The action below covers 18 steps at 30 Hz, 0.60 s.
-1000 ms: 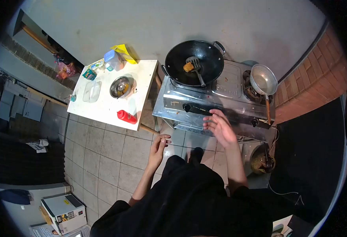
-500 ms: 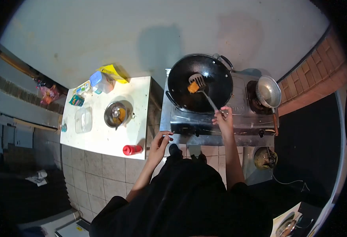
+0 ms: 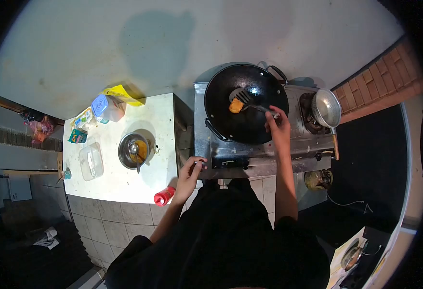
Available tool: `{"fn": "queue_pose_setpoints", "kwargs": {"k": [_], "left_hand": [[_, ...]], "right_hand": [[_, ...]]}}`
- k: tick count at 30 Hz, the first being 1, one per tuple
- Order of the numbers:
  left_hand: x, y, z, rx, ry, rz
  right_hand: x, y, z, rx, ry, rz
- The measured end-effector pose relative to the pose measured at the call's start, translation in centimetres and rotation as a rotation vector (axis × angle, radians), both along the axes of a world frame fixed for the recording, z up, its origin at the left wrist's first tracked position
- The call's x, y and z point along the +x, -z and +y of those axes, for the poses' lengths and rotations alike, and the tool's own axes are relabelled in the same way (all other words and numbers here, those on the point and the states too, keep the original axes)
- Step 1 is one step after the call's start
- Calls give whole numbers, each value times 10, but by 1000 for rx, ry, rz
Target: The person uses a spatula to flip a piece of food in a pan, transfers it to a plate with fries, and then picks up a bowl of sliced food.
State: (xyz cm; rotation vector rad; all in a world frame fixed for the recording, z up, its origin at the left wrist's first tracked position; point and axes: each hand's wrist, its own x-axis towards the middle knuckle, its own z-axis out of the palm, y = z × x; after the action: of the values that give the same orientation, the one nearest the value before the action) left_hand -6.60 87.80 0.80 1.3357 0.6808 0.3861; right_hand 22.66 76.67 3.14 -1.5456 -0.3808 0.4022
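My right hand (image 3: 278, 123) grips the handle of a metal slotted spatula (image 3: 251, 106) over the right side of a large black wok (image 3: 224, 123). The spatula's head lies inside the wok, against an orange-brown piece of food (image 3: 236, 105). Near the stove's front left corner is my left hand (image 3: 191, 171), its fingers curled and close together; whether something small is between them I cannot make out. The wok stands on the left side of a metal stove (image 3: 264, 166).
A silver pot (image 3: 327, 110) sits on the right burner. On the white table (image 3: 120, 185) are a metal bowl (image 3: 133, 151) with a ladle, a clear container (image 3: 91, 162), a blue-lidded tub (image 3: 106, 108), a yellow packet (image 3: 124, 94) and a red bottle (image 3: 164, 196).
My right hand has moved up, and the spatula's handle now points more to the right. The camera view has shifted, so the white table appears further left.
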Motion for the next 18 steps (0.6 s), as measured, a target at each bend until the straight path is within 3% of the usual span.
{"fn": "queue_pose_setpoints", "kwargs": {"k": [3, 5, 9, 11, 18], "left_hand": [[6, -4, 3, -3, -29, -10], [9, -3, 3, -3, -50, -5], [15, -2, 0, 20, -165, -1], [18, -4, -5, -8, -208, 9], [34, -14, -20, 110, -292, 12]], "right_hand": [[14, 0, 22, -8, -52, -25], [26, 9, 30, -170, -48, -305], [34, -29, 33, -303, -161, -423], [40, -40, 33, -303, -291, -632], [79, -74, 29, -345, -477, -744]]}}
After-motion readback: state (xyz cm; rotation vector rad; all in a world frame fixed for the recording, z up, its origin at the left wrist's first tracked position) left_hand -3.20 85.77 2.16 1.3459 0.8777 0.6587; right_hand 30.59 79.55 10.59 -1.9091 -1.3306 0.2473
